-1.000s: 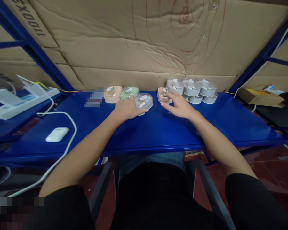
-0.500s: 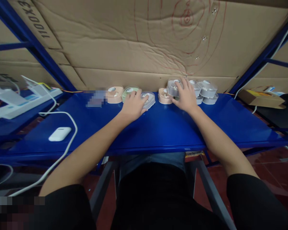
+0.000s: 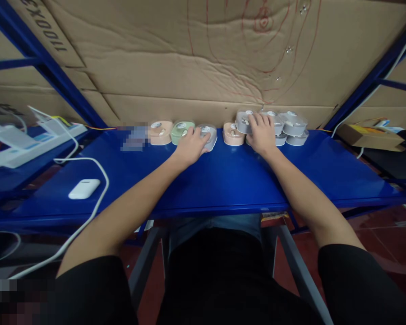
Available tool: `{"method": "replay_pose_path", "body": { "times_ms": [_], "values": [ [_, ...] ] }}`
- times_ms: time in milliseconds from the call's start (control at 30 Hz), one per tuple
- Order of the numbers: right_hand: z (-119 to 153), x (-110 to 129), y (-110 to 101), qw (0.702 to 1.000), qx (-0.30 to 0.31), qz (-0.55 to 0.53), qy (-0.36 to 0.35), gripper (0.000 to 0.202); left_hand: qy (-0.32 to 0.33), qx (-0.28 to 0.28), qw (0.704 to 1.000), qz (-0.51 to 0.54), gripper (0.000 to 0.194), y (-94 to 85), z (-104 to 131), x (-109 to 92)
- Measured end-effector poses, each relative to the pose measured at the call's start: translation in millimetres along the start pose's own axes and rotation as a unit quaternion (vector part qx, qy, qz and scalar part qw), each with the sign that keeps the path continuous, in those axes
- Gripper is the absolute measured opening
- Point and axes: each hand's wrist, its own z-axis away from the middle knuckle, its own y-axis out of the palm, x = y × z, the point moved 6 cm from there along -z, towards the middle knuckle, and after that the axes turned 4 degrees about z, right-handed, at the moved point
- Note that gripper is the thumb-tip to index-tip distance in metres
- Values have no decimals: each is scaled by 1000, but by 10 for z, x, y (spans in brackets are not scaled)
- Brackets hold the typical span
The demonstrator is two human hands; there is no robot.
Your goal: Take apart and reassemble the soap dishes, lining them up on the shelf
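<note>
Cardboard sheets [image 3: 203, 58] cover the whole back wall, with red pen scribbles on them, and blue rack posts run up either side. Below that is a blue metal shelf [image 3: 223, 176] that the person sits at, both bare arms stretched to the back edge.

Along that back edge sits a row of little packaged cases: a peach one [image 3: 159, 132], a green one [image 3: 182, 131], then a clear-topped case [image 3: 209, 134] with the left hand [image 3: 189, 146] laid flat over its near side, fingers spread, resting on it rather than closed round it. Just right of a small gap is another peach case [image 3: 232, 134], and beside it a stack of clear-topped cases [image 3: 292, 126], two layers high. The right hand [image 3: 262, 134] sits palm down on the left end of that stack, fingers loosely draped over a top case; can't tell if it's actually gripping or just touching.

My read is this is the lining-up stage, one hand steadying the row and the other on the stack. Lifting one top case cleanly would need a proper pinch, since its neighbours touch it and could slide.

Off to the left, well apart: a white earbud case [image 3: 84, 188], a white cable [image 3: 98, 198] looping past it, and a power strip [image 3: 30, 144]. A brown box [image 3: 370, 137] sits far right. Nothing lies between the hands.
</note>
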Motion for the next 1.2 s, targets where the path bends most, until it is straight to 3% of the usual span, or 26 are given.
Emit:
{"method": "replay_pose_path", "body": {
  "times_ms": [367,533,700,800,900,1000,1100,1200],
  "values": [
    [19,7,-178,998,-63,2,15,78,-26,-30,999,22,54,135,-86,224],
    [77,260,-360,997,-68,-12,-32,85,-38,-55,997,37,54,143,-89,236],
    [230,642,-448,986,-47,-113,-114,83,-55,-85,992,74,45,97,-73,251],
    [308,801,-459,971,-36,-186,-147,82,-79,-125,972,181,36,58,-73,377],
    [346,869,-438,955,-19,-248,-163,77,-132,-147,913,357,42,62,-53,603],
    [365,909,-391,939,18,-284,-193,70,-103,-59,866,486,57,114,-41,645],
    [374,919,-353,925,56,-301,-224,69,7,65,876,478,86,123,15,474],
    [377,870,-335,912,94,-319,-240,71,46,92,893,439,113,114,70,349]
  ]
}}
